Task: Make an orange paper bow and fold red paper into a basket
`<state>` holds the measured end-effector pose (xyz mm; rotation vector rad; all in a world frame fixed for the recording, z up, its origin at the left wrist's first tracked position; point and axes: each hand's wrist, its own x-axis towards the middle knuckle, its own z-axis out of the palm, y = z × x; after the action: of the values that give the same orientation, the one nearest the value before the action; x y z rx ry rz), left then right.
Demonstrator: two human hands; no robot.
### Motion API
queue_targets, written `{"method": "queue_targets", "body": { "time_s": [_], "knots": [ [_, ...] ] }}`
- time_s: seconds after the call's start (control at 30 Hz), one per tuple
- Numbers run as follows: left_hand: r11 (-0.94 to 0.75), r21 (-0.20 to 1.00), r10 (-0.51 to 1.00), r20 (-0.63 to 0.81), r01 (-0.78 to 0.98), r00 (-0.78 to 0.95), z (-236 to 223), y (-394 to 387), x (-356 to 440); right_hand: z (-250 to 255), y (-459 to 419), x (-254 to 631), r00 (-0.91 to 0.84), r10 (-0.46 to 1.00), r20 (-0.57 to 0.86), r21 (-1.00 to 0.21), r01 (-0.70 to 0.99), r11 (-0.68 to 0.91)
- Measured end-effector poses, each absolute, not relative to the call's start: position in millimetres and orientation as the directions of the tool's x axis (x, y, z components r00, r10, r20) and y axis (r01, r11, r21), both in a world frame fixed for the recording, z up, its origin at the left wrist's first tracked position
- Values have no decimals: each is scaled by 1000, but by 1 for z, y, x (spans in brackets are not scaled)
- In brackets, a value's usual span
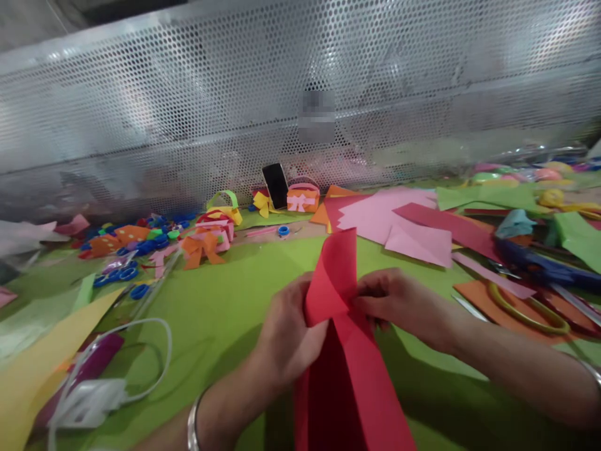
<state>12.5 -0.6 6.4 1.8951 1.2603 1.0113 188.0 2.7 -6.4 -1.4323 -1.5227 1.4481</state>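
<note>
A long red sheet (375, 388), of paper or thin foam, rises from the bottom edge with its far end curled over. My left hand (293, 329) grips its left side, thumb lying across the front near the curl. On the opposite edge, my right hand (387, 300) pinches the sheet just below the curled end. Fingers of both hands are partly hidden behind the red material. The sheet is held up above a green table surface (253, 275).
Pink sheets (389, 213), blue-handled scissors (549, 266) and yellow-handled scissors (530, 313) lie at right. Orange and pink paper bows (201, 247) sit left of centre. A phone (275, 185) leans near the perforated metal panel (225, 113). A white charger (94, 401) with cable rests at lower left.
</note>
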Motion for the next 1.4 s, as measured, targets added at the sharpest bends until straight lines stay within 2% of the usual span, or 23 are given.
{"method": "queue_targets", "body": {
  "time_s": [0.17,0.3,0.5,0.6,0.7,0.8,0.87,0.97,1.07,1.13,1.2,1.27,1.4],
  "knots": [
    [-294,779,956,247,554,160,1,-4,11,-5,-1,183,-268,910,-318,-942,200,-270],
    [-325,779,946,253,536,204,9,-4,9,-4,-2,183,-367,869,-333,-941,187,-281],
    [-321,805,946,252,499,202,6,-2,8,-9,2,186,-370,910,-186,-952,299,-72],
    [-209,878,973,144,430,178,3,1,7,-15,4,187,-324,943,-72,-924,379,60],
    [26,963,975,-84,268,208,4,4,6,-21,9,191,-295,955,3,-871,469,148],
    [227,957,954,-256,180,158,5,8,4,-21,12,194,-271,962,45,-814,548,192],
    [254,948,960,-272,191,71,3,9,3,-15,9,194,-202,974,99,-781,590,202],
    [197,947,977,-210,254,25,-1,8,5,-3,-8,184,-111,958,263,-682,681,267],
    [156,950,985,-170,270,31,-3,3,8,1,-27,169,-218,895,390,-446,805,390],
    [155,954,986,-166,257,24,-3,-1,10,0,-34,161,-319,877,359,-271,864,425],
    [174,954,984,-178,246,-7,-3,-3,11,-1,-34,159,-364,901,237,-173,897,408],
    [211,956,977,-210,206,-27,-3,-2,11,1,-31,163,-357,927,114,-163,914,372],
    [284,956,958,-285,73,12,-2,0,12,10,-22,176,-235,972,20,-185,954,234]
  ]
}}
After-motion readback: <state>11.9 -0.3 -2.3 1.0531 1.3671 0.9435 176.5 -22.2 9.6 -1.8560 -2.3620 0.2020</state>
